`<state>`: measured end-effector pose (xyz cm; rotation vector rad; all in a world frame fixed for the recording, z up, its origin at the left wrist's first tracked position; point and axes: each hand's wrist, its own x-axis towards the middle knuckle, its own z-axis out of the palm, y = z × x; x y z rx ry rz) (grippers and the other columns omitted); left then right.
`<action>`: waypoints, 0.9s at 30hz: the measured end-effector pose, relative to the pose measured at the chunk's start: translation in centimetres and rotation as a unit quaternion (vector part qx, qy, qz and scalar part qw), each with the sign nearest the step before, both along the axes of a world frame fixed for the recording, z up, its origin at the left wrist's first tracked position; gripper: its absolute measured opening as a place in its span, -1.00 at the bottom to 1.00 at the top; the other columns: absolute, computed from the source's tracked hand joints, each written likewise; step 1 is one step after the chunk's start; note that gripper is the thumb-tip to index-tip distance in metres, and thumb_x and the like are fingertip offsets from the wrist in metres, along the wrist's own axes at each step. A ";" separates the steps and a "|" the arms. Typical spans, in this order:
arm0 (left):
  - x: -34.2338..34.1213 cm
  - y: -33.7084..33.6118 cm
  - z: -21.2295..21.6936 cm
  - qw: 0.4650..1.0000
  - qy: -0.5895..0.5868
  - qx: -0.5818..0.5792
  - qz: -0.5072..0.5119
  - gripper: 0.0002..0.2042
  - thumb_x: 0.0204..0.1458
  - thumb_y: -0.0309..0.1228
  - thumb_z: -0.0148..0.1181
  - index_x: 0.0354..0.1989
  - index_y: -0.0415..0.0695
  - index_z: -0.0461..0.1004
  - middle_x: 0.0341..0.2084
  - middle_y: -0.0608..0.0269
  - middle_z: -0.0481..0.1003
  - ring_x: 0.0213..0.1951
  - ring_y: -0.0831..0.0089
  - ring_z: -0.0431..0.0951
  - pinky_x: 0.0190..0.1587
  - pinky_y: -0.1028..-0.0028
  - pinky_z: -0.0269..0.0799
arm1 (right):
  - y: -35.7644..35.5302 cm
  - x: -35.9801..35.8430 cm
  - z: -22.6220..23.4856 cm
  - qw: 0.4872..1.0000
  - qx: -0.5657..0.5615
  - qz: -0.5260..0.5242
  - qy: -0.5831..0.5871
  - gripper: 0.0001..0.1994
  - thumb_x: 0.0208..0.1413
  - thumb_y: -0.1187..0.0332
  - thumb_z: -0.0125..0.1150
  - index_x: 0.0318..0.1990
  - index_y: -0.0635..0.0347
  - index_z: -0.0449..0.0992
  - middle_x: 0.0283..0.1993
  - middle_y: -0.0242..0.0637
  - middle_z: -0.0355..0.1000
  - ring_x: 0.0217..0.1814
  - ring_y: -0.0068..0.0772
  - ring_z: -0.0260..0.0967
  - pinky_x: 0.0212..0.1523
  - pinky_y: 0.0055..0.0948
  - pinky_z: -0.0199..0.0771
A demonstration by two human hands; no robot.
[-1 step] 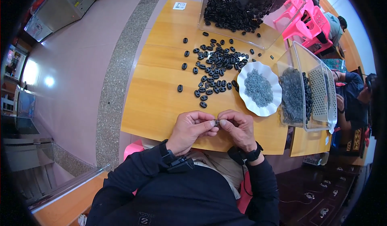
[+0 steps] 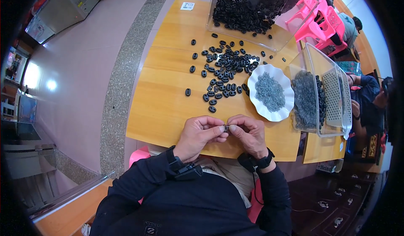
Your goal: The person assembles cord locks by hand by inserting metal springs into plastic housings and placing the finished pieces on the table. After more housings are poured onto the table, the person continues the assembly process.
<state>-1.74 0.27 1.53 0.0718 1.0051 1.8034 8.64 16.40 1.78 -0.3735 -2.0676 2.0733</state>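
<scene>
Together at the table edge: two hands pinch one small dark piece

Centrally, at the near edge of the wooden table [image 2: 168, 109], the left hand [image 2: 201, 134] and the right hand [image 2: 249, 134] meet fingertip to fingertip; both are closed in a pinch on a small dark piece [image 2: 227, 128] held between them, just above the tabletop; its exact shape is too small to tell.

Around them, at 12 o'clock from the hands, loose black oval parts [image 2: 223, 74] lie scattered over the middle of the table, the nearest well apart from the fingers; nothing lies between the hands and that scatter. At 1 o'clock, near the right hand, sits a white scalloped plate [image 2: 255, 107] holding a heap of small grey pieces [image 2: 269, 92]; just beside it at 3 o'clock of the plate stands a clear plastic bin [image 2: 313, 55] with a dark grey mass along its left side and a pale perforated tray [image 2: 333, 96] lying in its right half. Farther off, at 12 o'clock at the table's far edge, a clear tray [image 2: 269, 44] holds a large pile of the same black parts.

Beyond the bin, at 3 o'clock, another person's sleeve [image 2: 370, 105] shows at a neighbouring spot; pink plastic stools [image 2: 315, 23] stand at 1 o'clock past the table.
</scene>
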 end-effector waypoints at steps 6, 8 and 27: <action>0.0 0.0 0.0 1.000 -0.001 -0.006 -0.001 -0.86 0.06 -0.58 0.16 -0.21 -0.33 0.45 -0.35 0.10 0.54 -0.34 0.42 0.60 -0.24 0.50 0.59 | 0.2 -0.1 -0.1 0.998 0.031 0.022 0.045 -0.93 0.05 0.53 0.22 -0.32 0.36 0.53 -0.30 -0.26 0.46 -0.29 -0.50 0.38 -0.26 -0.57 0.36; -0.1 -0.1 -0.1 1.000 0.016 -0.008 -0.016 -0.88 0.06 -0.59 0.15 -0.25 -0.35 0.46 -0.38 0.08 0.54 -0.36 0.42 0.60 -0.25 0.50 0.58 | 0.2 -0.1 0.0 0.998 0.027 0.027 0.048 -0.93 0.03 0.54 0.23 -0.33 0.36 0.54 -0.31 -0.25 0.46 -0.30 -0.50 0.38 -0.27 -0.57 0.35; -0.2 -0.5 -0.2 0.994 0.095 0.003 0.062 -0.85 0.10 -0.58 0.10 -0.17 -0.34 0.44 -0.34 0.14 0.53 -0.34 0.48 0.57 -0.22 0.53 0.54 | 0.4 -1.9 1.2 0.998 -0.019 -0.017 -0.058 -0.88 0.03 0.51 0.24 -0.28 0.36 0.54 -0.31 -0.33 0.48 -0.36 -0.56 0.40 -0.37 -0.55 0.41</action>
